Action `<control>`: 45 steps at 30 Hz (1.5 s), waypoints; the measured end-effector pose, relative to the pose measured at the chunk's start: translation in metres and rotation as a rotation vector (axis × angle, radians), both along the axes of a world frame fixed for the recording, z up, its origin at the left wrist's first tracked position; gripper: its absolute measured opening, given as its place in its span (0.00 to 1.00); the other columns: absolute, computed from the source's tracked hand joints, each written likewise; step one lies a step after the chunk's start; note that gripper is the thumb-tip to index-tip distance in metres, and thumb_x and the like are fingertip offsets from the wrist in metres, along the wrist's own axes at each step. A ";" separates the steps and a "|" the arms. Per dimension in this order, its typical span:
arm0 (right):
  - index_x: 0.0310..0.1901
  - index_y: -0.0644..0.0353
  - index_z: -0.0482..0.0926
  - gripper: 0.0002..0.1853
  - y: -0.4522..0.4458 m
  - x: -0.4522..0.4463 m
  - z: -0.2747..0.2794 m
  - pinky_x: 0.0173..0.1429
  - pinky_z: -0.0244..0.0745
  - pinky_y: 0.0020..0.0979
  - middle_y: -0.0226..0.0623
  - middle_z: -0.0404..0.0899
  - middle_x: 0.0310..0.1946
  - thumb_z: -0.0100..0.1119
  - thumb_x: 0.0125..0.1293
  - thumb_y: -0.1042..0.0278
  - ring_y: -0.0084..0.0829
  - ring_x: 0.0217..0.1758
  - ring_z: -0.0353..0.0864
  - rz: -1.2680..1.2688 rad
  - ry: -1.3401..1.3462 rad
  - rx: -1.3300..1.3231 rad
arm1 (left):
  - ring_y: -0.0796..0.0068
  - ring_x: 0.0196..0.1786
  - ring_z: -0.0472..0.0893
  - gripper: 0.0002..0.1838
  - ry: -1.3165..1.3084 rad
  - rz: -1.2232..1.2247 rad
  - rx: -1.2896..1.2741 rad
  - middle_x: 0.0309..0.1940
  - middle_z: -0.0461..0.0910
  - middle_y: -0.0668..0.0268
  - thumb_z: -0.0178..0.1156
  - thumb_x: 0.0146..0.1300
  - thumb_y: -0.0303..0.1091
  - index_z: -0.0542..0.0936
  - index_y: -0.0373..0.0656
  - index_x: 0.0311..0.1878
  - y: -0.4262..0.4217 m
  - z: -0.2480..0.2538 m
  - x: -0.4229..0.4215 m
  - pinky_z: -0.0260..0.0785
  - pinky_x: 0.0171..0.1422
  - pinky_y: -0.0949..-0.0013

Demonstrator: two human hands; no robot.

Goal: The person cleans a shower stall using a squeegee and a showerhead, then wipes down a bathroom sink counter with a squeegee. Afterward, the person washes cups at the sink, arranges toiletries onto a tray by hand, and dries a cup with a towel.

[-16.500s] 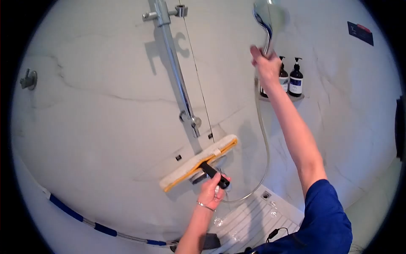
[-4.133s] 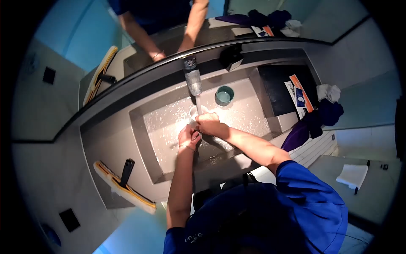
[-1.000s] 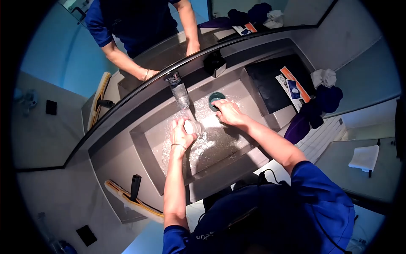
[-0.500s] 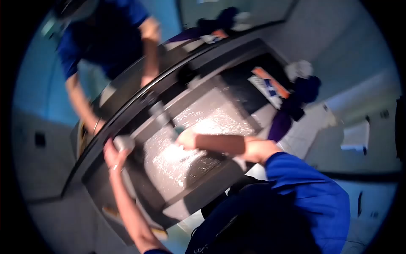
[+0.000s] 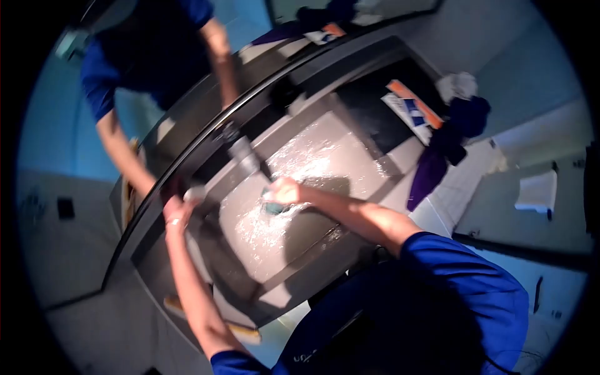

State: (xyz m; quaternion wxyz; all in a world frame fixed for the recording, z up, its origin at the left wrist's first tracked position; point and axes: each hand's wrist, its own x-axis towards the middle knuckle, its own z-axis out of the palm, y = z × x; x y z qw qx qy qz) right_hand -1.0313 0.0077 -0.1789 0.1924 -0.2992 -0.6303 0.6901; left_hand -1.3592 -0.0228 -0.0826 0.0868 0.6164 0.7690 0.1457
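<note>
Over the left end of the counter, close to the mirror, my left hand (image 5: 177, 209) is closed round a small pale cup (image 5: 195, 194), blurred by motion. My right hand (image 5: 284, 191) grips the green cup (image 5: 273, 206) low in the wet sink (image 5: 319, 147), just below the faucet (image 5: 245, 156). Its fingers are partly hidden and smeared. Water glistens on the sink's bottom.
A black tray (image 5: 369, 103) at the sink's right bears printed cards (image 5: 412, 111). Beside it lie a white cloth (image 5: 459, 85) and a purple cloth (image 5: 428, 178). A yellow-edged washer pad (image 5: 244, 332) lies at the counter's left front. The mirror edge (image 5: 187, 150) runs behind.
My left hand has moved left out of the sink with the pale cup. My right hand has brought the green cup left, under the faucet. The view has shifted and turned.
</note>
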 end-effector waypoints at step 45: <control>0.39 0.59 0.80 0.18 0.031 0.025 0.031 0.33 0.71 0.23 0.30 0.79 0.30 0.56 0.63 0.51 0.21 0.31 0.75 0.203 -0.248 -0.254 | 0.71 0.22 0.77 0.26 -1.842 0.826 -0.410 0.33 0.77 0.62 0.51 0.60 0.62 0.73 0.48 0.45 -0.033 -0.131 0.199 0.70 0.15 0.69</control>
